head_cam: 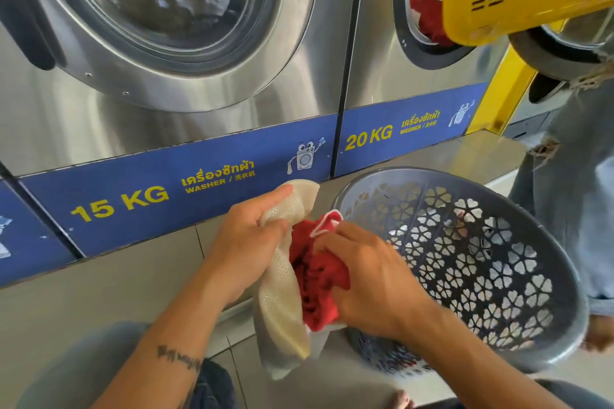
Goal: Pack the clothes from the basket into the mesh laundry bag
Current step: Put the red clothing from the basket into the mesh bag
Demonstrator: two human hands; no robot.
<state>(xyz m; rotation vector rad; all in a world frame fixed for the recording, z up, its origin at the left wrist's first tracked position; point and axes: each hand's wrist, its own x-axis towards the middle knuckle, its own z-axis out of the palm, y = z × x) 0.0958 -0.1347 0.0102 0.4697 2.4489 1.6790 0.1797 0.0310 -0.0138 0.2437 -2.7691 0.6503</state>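
The left hand is closed around the upper edge of a cream mesh bag, bunching the fabric between thumb and fingers so the bag hangs down from the fist in front of the washers. The right hand grips a red garment and presses it against the bag's mouth; a white-trimmed corner of the cloth sticks up above the right fingers. Part of the garment lies inside the opening, though how far in cannot be told. Just to the right sits a grey basket with heart-shaped cut-outs, tilted toward the person, its inner wall bare where visible. Behind stand a 15 KG washer with its door shut and a 20 KG washer showing red laundry in its drum. At upper right another person holds a yellow basket at that drum.
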